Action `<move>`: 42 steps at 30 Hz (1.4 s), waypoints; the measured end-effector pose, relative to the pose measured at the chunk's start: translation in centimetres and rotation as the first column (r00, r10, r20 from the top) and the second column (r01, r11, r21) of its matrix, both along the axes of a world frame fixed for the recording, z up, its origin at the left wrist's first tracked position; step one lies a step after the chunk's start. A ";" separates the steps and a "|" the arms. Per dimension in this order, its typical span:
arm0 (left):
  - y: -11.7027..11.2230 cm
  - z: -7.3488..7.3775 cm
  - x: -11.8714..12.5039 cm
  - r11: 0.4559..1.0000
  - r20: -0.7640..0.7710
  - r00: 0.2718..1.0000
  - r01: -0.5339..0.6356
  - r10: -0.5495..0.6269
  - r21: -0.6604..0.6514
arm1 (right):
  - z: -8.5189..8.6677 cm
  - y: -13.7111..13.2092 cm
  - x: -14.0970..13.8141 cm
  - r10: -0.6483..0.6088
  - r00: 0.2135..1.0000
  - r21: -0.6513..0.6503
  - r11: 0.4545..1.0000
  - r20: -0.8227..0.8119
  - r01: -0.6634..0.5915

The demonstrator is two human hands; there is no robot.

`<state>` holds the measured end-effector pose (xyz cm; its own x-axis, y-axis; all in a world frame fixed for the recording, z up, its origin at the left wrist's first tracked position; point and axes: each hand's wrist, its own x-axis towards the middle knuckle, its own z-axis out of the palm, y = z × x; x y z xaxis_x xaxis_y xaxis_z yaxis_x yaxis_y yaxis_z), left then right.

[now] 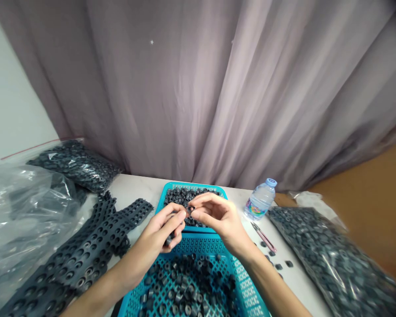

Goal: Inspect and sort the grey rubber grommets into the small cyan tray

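Near the bottom of the frame, closest to the camera, a turquoise plastic lattice basket point(198, 242) holds scattered black, hollow, stubby cylinders point(181, 286). Work looks partway along: a second turquoise basket point(201, 229) just beyond is thickly filled with small dark pieces, yet which basket holds finished ones cannot be told.

At the left edge lies crumpled, glossy clear plastic point(23, 207); behind it, a red-edged bag point(75, 163) bulges with dark parts. Matte black sheets point(95, 246), dotted with round sockets, overlap at lower left. At centre, the person's left hand point(166, 226) curls around dark pieces point(168, 239), thumb and forefinger together; the right hand point(218, 213) pinches a black ring point(191, 208) beside those fingertips.

Right of centre stand a clear water bottle point(260, 200), a slim pink-handled tool point(264, 237) lying below it, and loose black bits point(279, 267). A plump, shiny bag point(333, 255) at lower right appears full, so plenty seems left.
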<state>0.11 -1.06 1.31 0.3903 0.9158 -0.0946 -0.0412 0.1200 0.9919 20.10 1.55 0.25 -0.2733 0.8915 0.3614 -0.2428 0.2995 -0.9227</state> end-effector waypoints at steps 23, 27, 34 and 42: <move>-0.4 0.6 0.0 0.999 0.076 0.996 0.042 -0.041 -0.017 | 0.0 -0.8 -0.4 -0.063 0.993 0.157 0.986 0.105 0.046; -0.4 0.6 0.1 0.999 0.074 0.997 0.033 -0.032 -0.014 | 0.2 -1.1 -0.3 -0.104 0.982 0.198 0.978 0.158 0.072; -0.6 0.6 -0.1 1.000 0.077 0.997 0.029 -0.029 -0.002 | 0.8 -1.5 -0.3 -0.151 0.971 0.259 0.961 0.184 0.101; -0.9 0.7 -0.1 1.000 0.075 0.997 0.023 -0.022 -0.015 | 1.3 -1.7 -0.3 -0.174 0.964 0.290 0.951 0.202 0.111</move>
